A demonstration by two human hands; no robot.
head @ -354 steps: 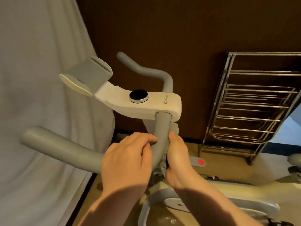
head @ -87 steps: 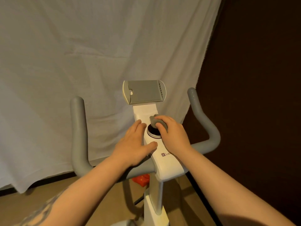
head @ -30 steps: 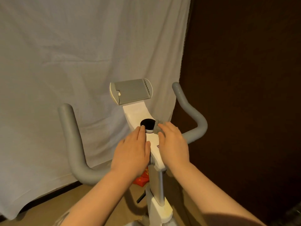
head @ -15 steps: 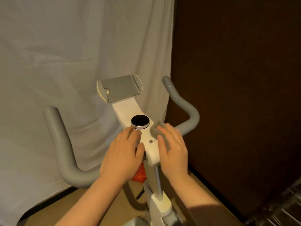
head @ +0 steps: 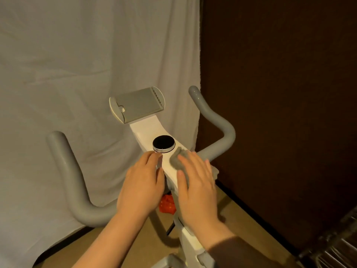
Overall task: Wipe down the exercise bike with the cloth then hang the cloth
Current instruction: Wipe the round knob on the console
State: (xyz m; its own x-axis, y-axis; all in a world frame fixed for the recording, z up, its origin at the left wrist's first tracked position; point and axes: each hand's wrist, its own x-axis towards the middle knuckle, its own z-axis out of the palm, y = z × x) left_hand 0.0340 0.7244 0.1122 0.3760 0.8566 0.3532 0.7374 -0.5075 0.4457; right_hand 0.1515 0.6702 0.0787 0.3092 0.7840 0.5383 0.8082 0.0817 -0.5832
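The exercise bike's white console (head: 148, 130) carries a black round knob (head: 163, 143) and a grey device holder (head: 139, 104). Grey handlebars curve up on the left (head: 65, 171) and right (head: 216, 120). My right hand (head: 197, 182) lies flat with straight fingers, pressing a small grey cloth (head: 177, 159) onto the console just right of the knob. The cloth is mostly hidden under the palm. My left hand (head: 143, 184) rests on the console's left edge below the knob, its fingers bent over the side.
A white sheet (head: 87, 64) hangs behind the bike, and a dark brown wall (head: 280, 93) fills the right side. A metal wire rack (head: 332, 246) shows at the bottom right corner. Something red (head: 167, 206) lies on the floor under the console.
My right hand has slid the cloth off the knob and down the console's right side. The view has swung right, bringing the rack's corner into sight.
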